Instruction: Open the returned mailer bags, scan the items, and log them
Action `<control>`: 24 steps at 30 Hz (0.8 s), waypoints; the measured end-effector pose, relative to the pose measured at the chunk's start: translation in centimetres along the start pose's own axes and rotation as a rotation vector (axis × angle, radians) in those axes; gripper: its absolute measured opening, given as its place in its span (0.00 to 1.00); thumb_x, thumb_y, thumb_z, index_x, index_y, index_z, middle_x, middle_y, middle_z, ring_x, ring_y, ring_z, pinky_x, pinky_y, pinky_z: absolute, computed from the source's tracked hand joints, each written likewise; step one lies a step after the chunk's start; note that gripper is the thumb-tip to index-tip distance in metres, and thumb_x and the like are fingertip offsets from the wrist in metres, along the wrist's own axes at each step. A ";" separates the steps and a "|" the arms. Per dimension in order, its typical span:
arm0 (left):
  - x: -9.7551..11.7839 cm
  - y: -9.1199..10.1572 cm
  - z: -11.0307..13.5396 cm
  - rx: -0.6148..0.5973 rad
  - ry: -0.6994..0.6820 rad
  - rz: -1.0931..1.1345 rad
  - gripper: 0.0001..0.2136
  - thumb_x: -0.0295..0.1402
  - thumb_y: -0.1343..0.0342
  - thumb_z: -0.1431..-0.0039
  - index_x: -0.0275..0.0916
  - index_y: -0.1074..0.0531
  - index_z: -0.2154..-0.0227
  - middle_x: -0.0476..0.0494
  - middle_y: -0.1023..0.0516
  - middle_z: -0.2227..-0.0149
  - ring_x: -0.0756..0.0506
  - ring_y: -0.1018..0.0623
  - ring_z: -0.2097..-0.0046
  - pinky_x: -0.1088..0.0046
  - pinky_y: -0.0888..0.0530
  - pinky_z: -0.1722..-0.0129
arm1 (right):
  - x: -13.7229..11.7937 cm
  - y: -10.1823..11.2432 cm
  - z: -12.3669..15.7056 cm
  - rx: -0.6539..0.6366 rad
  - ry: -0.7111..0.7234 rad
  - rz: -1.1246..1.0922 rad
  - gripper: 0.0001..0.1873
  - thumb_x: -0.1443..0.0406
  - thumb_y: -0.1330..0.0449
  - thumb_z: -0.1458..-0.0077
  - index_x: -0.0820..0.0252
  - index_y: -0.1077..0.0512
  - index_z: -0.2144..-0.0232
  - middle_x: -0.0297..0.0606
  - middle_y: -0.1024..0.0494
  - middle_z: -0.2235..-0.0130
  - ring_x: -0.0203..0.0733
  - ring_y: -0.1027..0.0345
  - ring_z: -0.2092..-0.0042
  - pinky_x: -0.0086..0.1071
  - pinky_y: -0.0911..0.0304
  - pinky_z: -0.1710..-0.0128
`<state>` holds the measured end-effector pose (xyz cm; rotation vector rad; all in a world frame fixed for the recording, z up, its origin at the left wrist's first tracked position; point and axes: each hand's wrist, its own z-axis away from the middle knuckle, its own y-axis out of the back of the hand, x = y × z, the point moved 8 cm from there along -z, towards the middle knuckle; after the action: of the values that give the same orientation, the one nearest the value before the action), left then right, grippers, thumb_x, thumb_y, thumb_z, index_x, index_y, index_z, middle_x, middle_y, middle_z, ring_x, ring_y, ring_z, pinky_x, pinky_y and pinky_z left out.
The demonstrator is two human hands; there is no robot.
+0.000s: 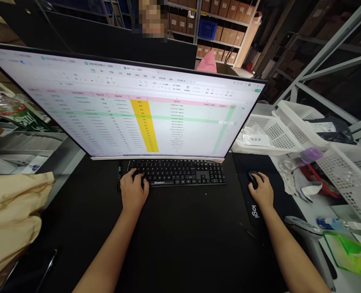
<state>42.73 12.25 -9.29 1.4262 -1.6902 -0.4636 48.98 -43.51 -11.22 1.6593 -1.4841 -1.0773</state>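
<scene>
A black keyboard (pixel 180 173) lies on the dark desk, just below a wide monitor (pixel 180 134) with a coloured spreadsheet on its screen. My left hand (pixel 134 189) rests on the keyboard's left end, its fingers apart and bent over the keys. On a black mouse pad (pixel 256 226) marked "logi", my right hand (pixel 262 189) is wrapped over a dark computer mouse (pixel 253 178). Most of the mouse is hidden under the palm and fingers.
White plastic baskets (pixel 259 148) stand along the right side, by a grey device (pixel 304 224) and a green plastic item (pixel 348 252). Beige cloth (pixel 12 219), a phone (pixel 28 270) and a bottle (pixel 18 112) are at left. Behind the monitor are a person (pixel 151 18) and shelves of boxes (pixel 226 34).
</scene>
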 end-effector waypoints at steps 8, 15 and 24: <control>-0.3 -0.4 0.0 -0.007 -0.021 0.008 0.06 0.30 0.45 0.40 0.35 0.26 0.62 0.26 0.29 0.46 0.31 0.30 0.40 0.46 0.34 0.40 | 0.2 -0.2 -0.1 -0.020 -0.019 -0.065 0.25 0.58 0.44 0.43 0.56 0.28 0.44 0.50 0.33 0.39 0.55 0.32 0.43 0.48 0.31 0.47; -0.4 -0.5 0.0 0.000 -0.012 0.023 0.06 0.30 0.45 0.40 0.35 0.26 0.62 0.26 0.30 0.46 0.30 0.30 0.40 0.45 0.34 0.40 | 0.4 -0.4 -0.3 -0.032 -0.038 -0.081 0.24 0.57 0.44 0.41 0.57 0.27 0.45 0.50 0.33 0.40 0.55 0.33 0.43 0.50 0.32 0.45; -0.6 -0.5 -0.1 0.018 -0.017 0.018 0.05 0.32 0.45 0.39 0.39 0.27 0.62 0.31 0.29 0.47 0.31 0.29 0.42 0.46 0.32 0.41 | 0.4 -0.6 -0.4 -0.039 -0.015 -0.105 0.24 0.55 0.46 0.38 0.56 0.28 0.43 0.51 0.33 0.40 0.55 0.35 0.40 0.51 0.34 0.42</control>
<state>43.14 12.68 -9.80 1.4227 -1.7233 -0.4527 49.64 -43.80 -11.61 1.7215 -1.3903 -1.1697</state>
